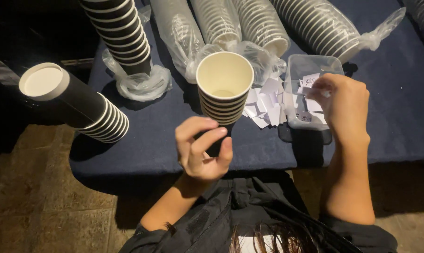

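One striped paper cup, open end up, held at its bottom over the blue table. Left hand curled tight round the cup's base. Right hand over one clear plastic box, fingers pinched shut on one small paper slip. More white slips heaped between cup and box. Two bare cup stacks at left, four bagged cup stacks behind.
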